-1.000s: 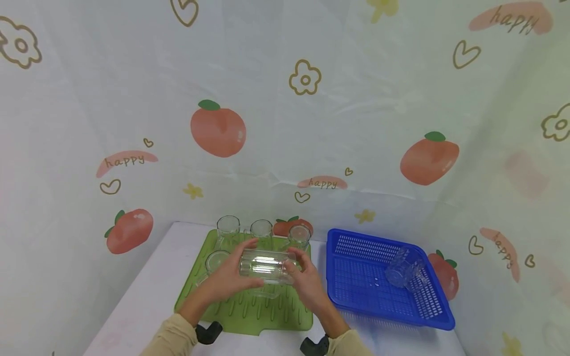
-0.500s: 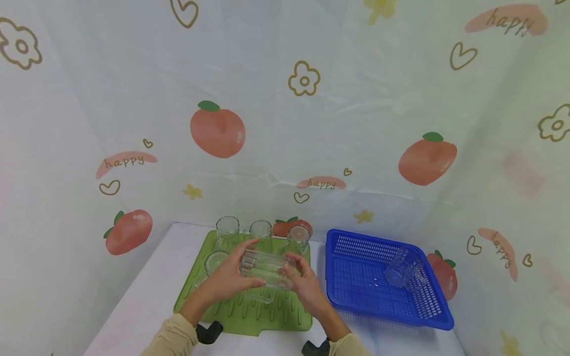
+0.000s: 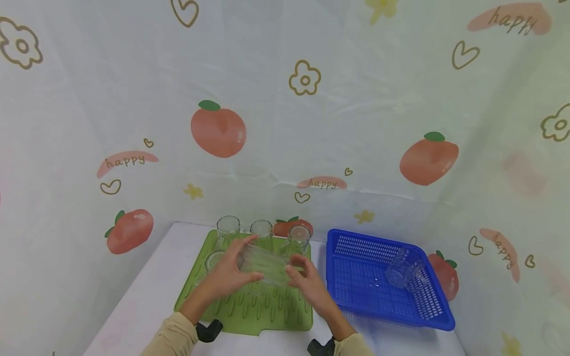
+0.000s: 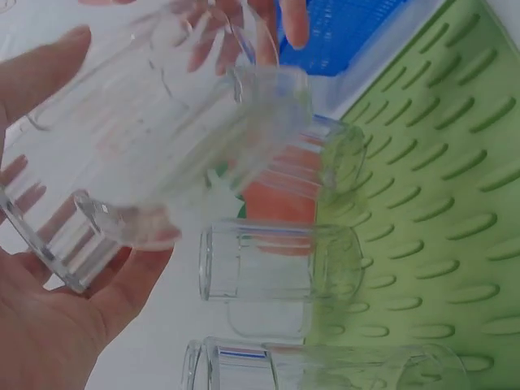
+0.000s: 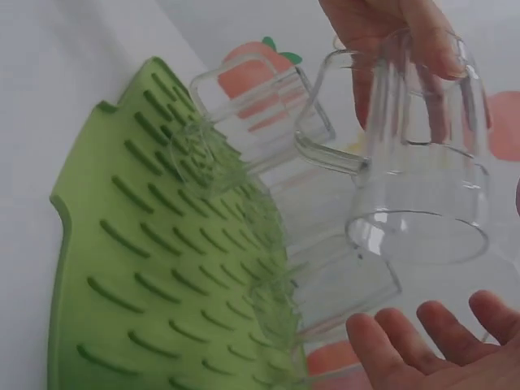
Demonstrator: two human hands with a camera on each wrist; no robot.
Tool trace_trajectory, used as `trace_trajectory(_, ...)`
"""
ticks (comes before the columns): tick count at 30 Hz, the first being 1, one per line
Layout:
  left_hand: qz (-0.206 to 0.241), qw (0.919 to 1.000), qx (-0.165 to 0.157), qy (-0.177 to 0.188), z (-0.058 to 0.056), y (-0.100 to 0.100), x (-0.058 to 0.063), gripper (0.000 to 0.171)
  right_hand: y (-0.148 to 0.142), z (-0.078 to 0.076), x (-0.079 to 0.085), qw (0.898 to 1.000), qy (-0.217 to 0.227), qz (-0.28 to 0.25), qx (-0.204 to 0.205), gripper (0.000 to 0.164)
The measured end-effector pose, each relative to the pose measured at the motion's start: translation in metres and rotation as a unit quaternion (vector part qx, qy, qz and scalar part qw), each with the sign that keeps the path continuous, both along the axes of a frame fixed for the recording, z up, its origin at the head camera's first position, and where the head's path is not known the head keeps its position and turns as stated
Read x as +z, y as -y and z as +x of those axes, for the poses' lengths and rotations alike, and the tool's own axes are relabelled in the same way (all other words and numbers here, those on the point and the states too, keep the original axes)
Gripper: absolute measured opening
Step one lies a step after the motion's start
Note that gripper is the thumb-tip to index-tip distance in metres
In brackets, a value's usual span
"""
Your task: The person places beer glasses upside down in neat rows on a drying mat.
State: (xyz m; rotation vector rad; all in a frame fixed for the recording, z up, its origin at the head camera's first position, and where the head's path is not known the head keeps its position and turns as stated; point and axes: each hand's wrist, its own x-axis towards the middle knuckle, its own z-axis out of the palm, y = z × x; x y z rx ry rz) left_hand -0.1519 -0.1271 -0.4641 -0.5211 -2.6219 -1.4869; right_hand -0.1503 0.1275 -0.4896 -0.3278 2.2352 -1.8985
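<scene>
A clear glass mug (image 3: 266, 266) is held in the air over a green drying mat (image 3: 249, 321), lying nearly sideways with its right end lower. My left hand (image 3: 229, 269) grips it around the left end, thumb below and fingers above. In the right wrist view the mug's handle (image 5: 333, 158) sticks out to one side, and its wide rim faces my right hand (image 5: 439, 349). Those right fingers are spread and fairly straight, just off the rim. Several more glass mugs, such as this one (image 3: 228, 231), stand on the mat's back and left parts.
To the right of the mat is a blue plastic basket (image 3: 331, 267), with glassware (image 3: 401, 269) lying at its right side. Both rest on a white table (image 3: 147, 291). A printed cloth (image 3: 267, 123) hangs right behind.
The held mug has tilted, its right end dropping. My right hand has drawn back slightly to the right, its fingers coming off the mug. My left hand keeps its grip.
</scene>
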Motion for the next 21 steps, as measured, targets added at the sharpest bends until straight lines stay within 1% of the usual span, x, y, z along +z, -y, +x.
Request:
trace_trajectory(3, 0.003, 1.0000, 0.008, -0.002, -0.001, 0.001, 0.000, 0.092, -0.006, -0.001, 0.000, 0.999, -0.017, 0.018, -0.020, 0.057)
trace_trajectory(5, 0.000, 0.9999, 0.013, -0.002, -0.002, 0.001, 0.000, 0.091, -0.010, -0.002, 0.001, 0.998, -0.029, 0.044, -0.040, 0.057)
trace_trajectory(8, -0.003, 0.9999, 0.016, -0.004, -0.004, 0.000, -0.001, 0.090, -0.016, -0.003, 0.002, 0.993, -0.048, 0.085, -0.067, 0.059)
trace_trajectory(10, -0.011, 0.9997, 0.019, -0.010, -0.005, -0.001, -0.002, 0.089, -0.019, -0.004, 0.004, 0.989, -0.063, 0.103, -0.082, 0.061)
trace_trajectory(15, -0.044, 0.9979, 0.029, -0.037, -0.008, -0.004, -0.005, 0.090, -0.024, -0.006, 0.008, 0.982, -0.099, 0.128, -0.094, 0.069)
trace_trajectory(18, -0.061, 0.9962, 0.033, -0.053, -0.011, -0.007, -0.009, 0.089, -0.028, -0.006, 0.010, 0.974, -0.120, 0.169, -0.095, 0.070)
trace_trajectory(21, -0.071, 0.9947, 0.041, -0.062, -0.014, -0.009, -0.013, 0.089, -0.029, -0.007, 0.011, 0.962, -0.139, 0.212, -0.095, 0.072)
